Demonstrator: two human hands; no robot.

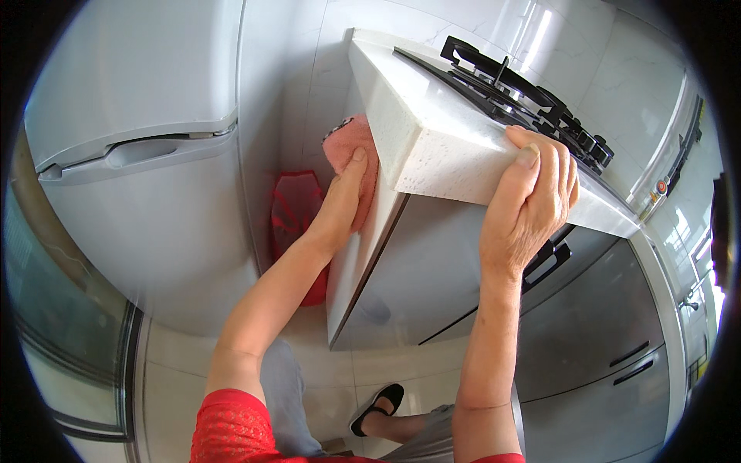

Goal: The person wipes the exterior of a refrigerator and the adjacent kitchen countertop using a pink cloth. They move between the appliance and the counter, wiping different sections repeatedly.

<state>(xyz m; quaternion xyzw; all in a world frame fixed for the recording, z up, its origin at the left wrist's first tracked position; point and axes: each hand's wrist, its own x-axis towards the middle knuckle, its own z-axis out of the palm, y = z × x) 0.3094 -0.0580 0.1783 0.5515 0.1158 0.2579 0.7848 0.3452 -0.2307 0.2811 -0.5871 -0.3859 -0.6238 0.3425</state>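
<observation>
My left hand (346, 188) presses a pink cloth (354, 142) against the white side panel (354, 260) of the kitchen cabinet, just below the countertop. The thumb lies over the cloth, while the other fingers are mostly hidden. My right hand (529, 194) grips the front edge of the white speckled countertop (440, 165), with the thumb against its face and the fingertips on top. Beyond that hand is a black gas hob (509, 95) with pan supports. A red plastic bag or container (295, 202) stands in the gap behind my left forearm.
A light grey refrigerator (156, 243) stands close on the left. Grey cabinet fronts (590, 312) with black handles run along the right. Below is a tiled floor (330, 370), where one foot wears a black shoe (379, 405). A glass door (75, 324) borders the lower left.
</observation>
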